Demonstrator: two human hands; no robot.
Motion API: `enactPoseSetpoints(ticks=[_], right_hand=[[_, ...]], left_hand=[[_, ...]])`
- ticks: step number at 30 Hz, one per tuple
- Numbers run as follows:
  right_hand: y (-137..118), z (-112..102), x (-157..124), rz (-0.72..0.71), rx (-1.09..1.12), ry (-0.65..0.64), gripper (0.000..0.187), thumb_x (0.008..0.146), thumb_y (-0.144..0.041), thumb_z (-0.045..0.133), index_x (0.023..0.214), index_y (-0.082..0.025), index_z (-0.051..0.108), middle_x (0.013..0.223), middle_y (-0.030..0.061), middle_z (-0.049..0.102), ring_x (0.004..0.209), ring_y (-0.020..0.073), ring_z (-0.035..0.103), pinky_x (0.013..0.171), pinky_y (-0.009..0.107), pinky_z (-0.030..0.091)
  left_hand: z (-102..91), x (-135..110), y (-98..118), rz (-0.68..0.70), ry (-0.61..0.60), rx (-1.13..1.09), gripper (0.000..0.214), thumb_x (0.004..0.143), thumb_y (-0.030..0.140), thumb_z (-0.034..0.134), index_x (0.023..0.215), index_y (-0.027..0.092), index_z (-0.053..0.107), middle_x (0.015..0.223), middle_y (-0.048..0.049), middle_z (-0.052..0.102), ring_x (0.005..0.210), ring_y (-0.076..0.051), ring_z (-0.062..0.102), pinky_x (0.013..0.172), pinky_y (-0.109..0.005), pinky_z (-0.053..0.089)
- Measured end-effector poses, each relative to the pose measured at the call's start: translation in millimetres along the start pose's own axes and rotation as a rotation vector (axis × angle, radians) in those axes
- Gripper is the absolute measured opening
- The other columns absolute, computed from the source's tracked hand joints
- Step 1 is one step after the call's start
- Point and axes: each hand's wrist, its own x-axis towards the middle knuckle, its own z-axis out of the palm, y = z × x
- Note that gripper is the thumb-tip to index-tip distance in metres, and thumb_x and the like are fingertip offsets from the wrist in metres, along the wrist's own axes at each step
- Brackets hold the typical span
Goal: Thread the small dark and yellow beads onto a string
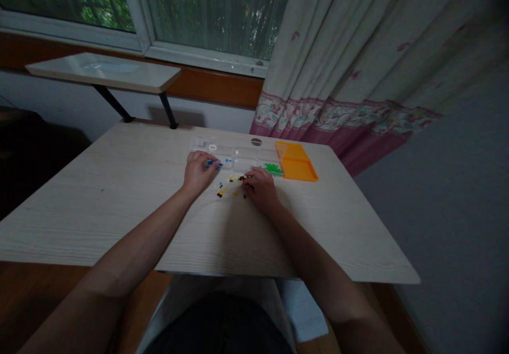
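Pale wood grain covers the counter (119, 205), and a person sits at its near edge with both bare forearms stretched toward a clear compartment box (238, 155) that lies with its long side running left to right. Just on the near side of that box is a scatter of loose pieces (229, 186), yellow, dark and blue, lying between the two hands. The right hand (259, 188) rests palm down near the box's right half, fingers drawn together, their tips at the scatter's right edge. The pieces therefore lie directly to its left, and it is the nearer hand to them. Whether it pinches one is too small to tell. The left hand (198, 172) sits at the box's near-left part, fingers curled over blue pieces (217, 162) in a compartment; I cannot tell if it grips any. Green pieces (272, 168) fill the box's right end, and an orange tray (296, 162) lies just beside that end. Beyond the box are a small white shelf (103, 70), a window (207, 9) and a curtain (358, 52).
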Motion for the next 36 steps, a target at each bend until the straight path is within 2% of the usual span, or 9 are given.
enactPoseSetpoints(ticks=[8,13,24,32,36], right_hand=[[-2,-2,3,-0.017,0.119,0.069,0.01,0.084,-0.021,0.064,0.086,-0.023,0.074,0.1,0.0043,0.07,0.11,0.0247,0.055,0.1,0.044,0.04],[-5,-6,4,-0.013,0.148,0.098,0.012,0.088,-0.026,0.062,0.085,-0.022,0.073,0.093,0.0052,0.07,0.1,0.0227,0.057,0.095,0.04,0.041],[-4,-5,3,-0.004,0.151,0.09,0.015,0.089,-0.029,0.06,0.086,-0.021,0.073,0.093,0.0053,0.069,0.099,0.0224,0.057,0.094,0.04,0.04],[-5,-7,4,0.017,0.172,0.078,0.016,0.089,-0.031,0.06,0.087,-0.022,0.073,0.092,0.005,0.07,0.098,0.0219,0.057,0.095,0.04,0.04],[-6,-8,5,0.038,0.188,0.088,0.015,0.089,-0.03,0.06,0.087,-0.023,0.074,0.093,0.0049,0.07,0.098,0.0221,0.057,0.096,0.041,0.04]], left_hand=[[2.8,-1,-7,-0.019,-0.017,0.047,0.018,0.085,0.039,0.065,0.087,0.022,0.069,0.091,-0.0045,0.063,0.098,-0.023,0.055,0.094,-0.041,0.04],[-0.3,0,-10,-0.117,0.005,0.085,0.016,0.082,0.036,0.068,0.087,0.022,0.072,0.09,-0.0071,0.061,0.098,-0.027,0.052,0.093,-0.045,0.041],[-5.1,1,-9,-0.141,0.035,0.083,0.017,0.084,0.032,0.065,0.094,0.022,0.074,0.096,-0.0092,0.058,0.105,-0.028,0.048,0.098,-0.049,0.039],[-5.4,1,-6,-0.073,0.05,0.113,0.022,0.087,0.027,0.057,0.101,0.022,0.074,0.095,-0.0086,0.059,0.101,-0.027,0.049,0.094,-0.046,0.042],[-6.4,-1,7,0.062,-0.039,0.069,0.022,0.087,0.031,0.06,0.103,0.025,0.072,0.097,-0.0067,0.06,0.101,-0.025,0.051,0.094,-0.043,0.041]])
